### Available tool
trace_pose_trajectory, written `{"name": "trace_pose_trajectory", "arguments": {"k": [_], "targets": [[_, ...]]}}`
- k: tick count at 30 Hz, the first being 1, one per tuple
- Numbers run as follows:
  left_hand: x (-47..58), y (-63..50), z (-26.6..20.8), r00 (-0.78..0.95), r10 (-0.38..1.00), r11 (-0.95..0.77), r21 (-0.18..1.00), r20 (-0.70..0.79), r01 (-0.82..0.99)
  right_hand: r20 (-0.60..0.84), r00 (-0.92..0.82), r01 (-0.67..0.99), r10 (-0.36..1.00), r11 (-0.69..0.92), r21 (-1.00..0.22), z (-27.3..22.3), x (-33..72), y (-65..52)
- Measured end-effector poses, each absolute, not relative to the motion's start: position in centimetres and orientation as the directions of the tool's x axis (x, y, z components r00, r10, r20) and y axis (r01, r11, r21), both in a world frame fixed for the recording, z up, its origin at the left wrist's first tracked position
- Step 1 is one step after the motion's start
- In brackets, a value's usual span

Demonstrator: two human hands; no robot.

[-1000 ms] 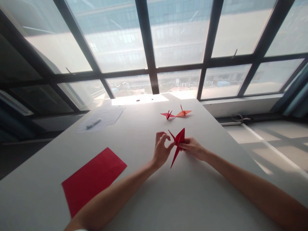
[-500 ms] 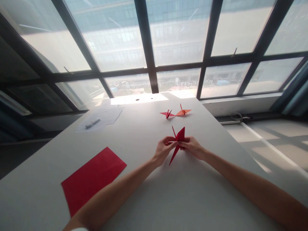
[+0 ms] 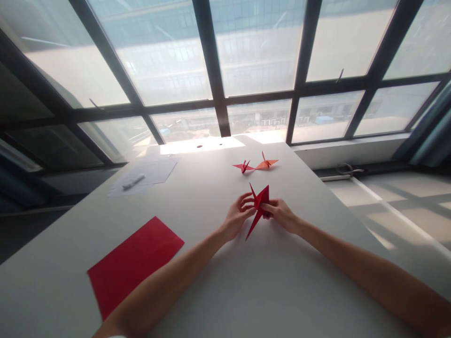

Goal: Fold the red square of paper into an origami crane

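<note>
A red folded paper crane (image 3: 260, 201) is held up over the white table (image 3: 268, 291), its long points sticking out up-left and down-left. My right hand (image 3: 280, 213) pinches it from the right, thumb on the near face and the other fingers partly hidden behind. On the left side, my left hand (image 3: 239, 213) has its fingers spread, with the tips close beside the paper; whether they touch it I cannot tell. Beyond the hands stand two finished-looking cranes, a red paper crane (image 3: 244, 167) and an orange paper crane (image 3: 268, 163), wing tips nearly meeting.
A red sheet of paper (image 3: 137, 263) lies at the left front, partly behind my left forearm. Farther back are white papers (image 3: 155, 170) with a whitish rolled or tube-like item (image 3: 134, 181) on top. Large windows (image 3: 260, 47) rise behind the table.
My left hand has loosened from the crane, its fingers spreading away to the left. The right hand keeps its pinch, and the crane has turned slightly. The whole view has shifted a little.
</note>
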State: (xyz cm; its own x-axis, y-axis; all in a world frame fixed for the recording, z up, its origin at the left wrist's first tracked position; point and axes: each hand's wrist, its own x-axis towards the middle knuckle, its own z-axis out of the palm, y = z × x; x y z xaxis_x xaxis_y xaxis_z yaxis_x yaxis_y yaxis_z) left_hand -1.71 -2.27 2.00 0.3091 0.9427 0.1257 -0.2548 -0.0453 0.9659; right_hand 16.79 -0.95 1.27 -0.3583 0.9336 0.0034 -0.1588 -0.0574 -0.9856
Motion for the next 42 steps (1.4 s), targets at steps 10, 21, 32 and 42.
{"name": "trace_pose_trajectory", "arguments": {"k": [10, 21, 32, 42], "targets": [[-2.2, -1.3, 1.7, 0.286, 0.870, -0.403, 0.914, 0.401, -0.056, -0.073, -0.351, -0.287, 0.933, -0.181, -0.941, 1.3, 16.5, -1.2], [-2.1, -1.7, 1.6, 0.197, 0.882, -0.442, 0.897, 0.429, 0.025, -0.080, -0.370, -0.279, 0.926, -0.192, -0.941, 1.5, 16.3, -1.4], [-1.9, -1.6, 1.8, 0.253, 0.938, -0.190, 0.963, 0.235, -0.191, -0.010, -0.396, -0.200, 0.918, -0.097, -0.975, 1.4, 16.7, -1.3], [-1.8, -1.9, 1.4, 0.274, 0.908, -0.269, 0.942, 0.317, -0.200, 0.153, -0.412, -0.066, 0.898, 0.139, -0.988, 1.2, 16.8, -1.1]]}}
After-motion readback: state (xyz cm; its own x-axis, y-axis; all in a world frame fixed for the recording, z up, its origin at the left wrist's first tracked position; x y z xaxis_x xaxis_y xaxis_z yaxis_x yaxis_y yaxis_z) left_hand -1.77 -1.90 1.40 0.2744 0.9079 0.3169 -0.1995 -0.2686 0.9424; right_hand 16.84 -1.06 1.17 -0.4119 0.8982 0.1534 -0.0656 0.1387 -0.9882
